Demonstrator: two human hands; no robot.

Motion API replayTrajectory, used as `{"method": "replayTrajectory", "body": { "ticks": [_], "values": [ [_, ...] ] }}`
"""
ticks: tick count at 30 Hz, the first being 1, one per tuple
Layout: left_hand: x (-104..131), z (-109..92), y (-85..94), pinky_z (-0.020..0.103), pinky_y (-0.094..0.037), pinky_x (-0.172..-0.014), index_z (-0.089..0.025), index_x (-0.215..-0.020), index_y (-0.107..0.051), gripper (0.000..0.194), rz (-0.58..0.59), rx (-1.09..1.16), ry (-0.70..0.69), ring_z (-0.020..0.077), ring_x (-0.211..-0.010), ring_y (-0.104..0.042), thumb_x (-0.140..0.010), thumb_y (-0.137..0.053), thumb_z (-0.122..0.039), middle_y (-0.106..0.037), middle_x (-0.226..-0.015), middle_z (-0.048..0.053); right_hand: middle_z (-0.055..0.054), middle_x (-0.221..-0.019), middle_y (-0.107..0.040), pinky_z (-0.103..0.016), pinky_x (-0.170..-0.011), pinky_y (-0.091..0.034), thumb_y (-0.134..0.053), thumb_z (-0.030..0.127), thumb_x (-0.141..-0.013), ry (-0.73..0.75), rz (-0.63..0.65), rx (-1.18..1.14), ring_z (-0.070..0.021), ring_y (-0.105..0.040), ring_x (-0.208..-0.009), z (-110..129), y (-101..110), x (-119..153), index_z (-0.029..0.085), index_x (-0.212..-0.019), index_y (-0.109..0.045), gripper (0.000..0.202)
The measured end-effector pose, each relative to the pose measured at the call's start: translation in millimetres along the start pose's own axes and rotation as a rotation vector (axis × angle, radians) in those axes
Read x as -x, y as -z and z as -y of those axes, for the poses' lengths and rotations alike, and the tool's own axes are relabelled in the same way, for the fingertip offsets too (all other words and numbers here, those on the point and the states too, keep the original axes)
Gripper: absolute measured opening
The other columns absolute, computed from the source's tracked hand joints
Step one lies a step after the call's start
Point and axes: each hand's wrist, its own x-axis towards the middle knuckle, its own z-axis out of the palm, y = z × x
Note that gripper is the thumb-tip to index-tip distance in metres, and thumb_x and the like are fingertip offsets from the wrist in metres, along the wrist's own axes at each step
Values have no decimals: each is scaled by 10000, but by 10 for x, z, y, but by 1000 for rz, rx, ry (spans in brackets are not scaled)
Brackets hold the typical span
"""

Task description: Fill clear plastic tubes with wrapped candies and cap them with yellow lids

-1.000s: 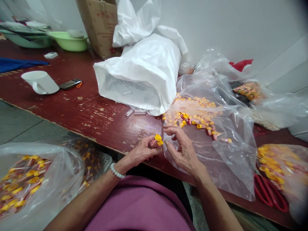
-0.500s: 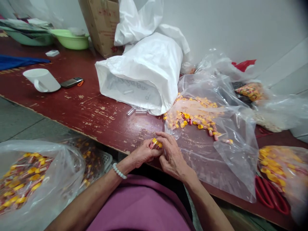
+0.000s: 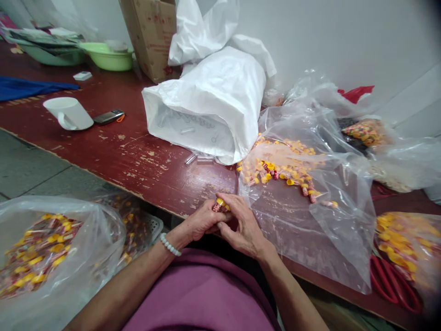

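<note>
My left hand (image 3: 201,219) is closed around small red-and-white striped pieces with yellow caps (image 3: 219,205); the fingers hide how many there are. My right hand (image 3: 243,227) is curled against them from the other side, its fingertips at the yellow caps and its thumb by the left fingers. Both hands are together at the table's front edge. Just beyond them, a few clear tubes (image 3: 206,160) lie at the mouth of a white sack (image 3: 220,92), with more tubes inside it. To the right, a clear plastic bag (image 3: 337,248) holds many yellow-capped striped pieces (image 3: 292,177).
Below on the left stands a bag of capped pieces (image 3: 41,253). Red-handled scissors (image 3: 396,285) lie at the right beside another filled bag (image 3: 406,239). A white mug (image 3: 70,112), a phone (image 3: 108,116), a green basin (image 3: 110,59) and a cardboard box (image 3: 151,41) stand farther back.
The view has shifted slightly, so the table's things appear a little farther right. My right thumb has moved left towards the left fingers, and the right fingers are bent over the yellow caps.
</note>
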Motion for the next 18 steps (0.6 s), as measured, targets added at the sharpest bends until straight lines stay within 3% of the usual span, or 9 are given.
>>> {"method": "replayTrajectory", "body": {
  "ticks": [3,6,9,13,18],
  "values": [
    [-1,-59,75,159,-225,-322,-161,-746,-490,309,37,67,-24,32,-359,-324,-683,-712,-366,-395,-515,-84,-75,-1390,-468,-460,-1108,-308,-521,100,-743,-96,-73,-135,-209,-402,-1305,-31,70,-38,248,-1361,-420,644],
    [29,-137,164,166,-247,-313,-154,-826,-529,264,35,120,-39,59,-379,-408,-722,-677,-347,-463,-568,-55,-56,-1419,-445,-469,-1122,-289,-522,94,-748,-261,-363,-451,-196,-410,-1319,-178,270,-68,273,-1295,-469,578],
    [57,-153,192,163,-263,-324,-155,-909,-542,271,0,146,-38,61,-391,-433,-717,-676,-292,-483,-596,-53,-45,-1339,-531,-481,-1112,-306,-606,94,-672,-348,-624,-759,-206,-503,-1247,-387,528,-42,276,-1145,-546,511],
    [54,-101,123,163,-272,-334,-150,-901,-545,253,23,111,-39,62,-397,-421,-727,-668,-286,-467,-568,-58,-13,-1257,-600,-483,-1132,-271,-577,53,-595,-360,-654,-897,-193,-528,-1224,-549,799,90,284,-1083,-578,540],
    [40,-74,62,163,-279,-347,-141,-889,-560,261,54,46,2,66,-411,-416,-741,-668,-327,-464,-544,-53,-11,-1239,-614,-499,-1126,-283,-547,69,-632,-338,-680,-906,-191,-542,-1209,-615,929,223,284,-1096,-584,513]
  ]
}}
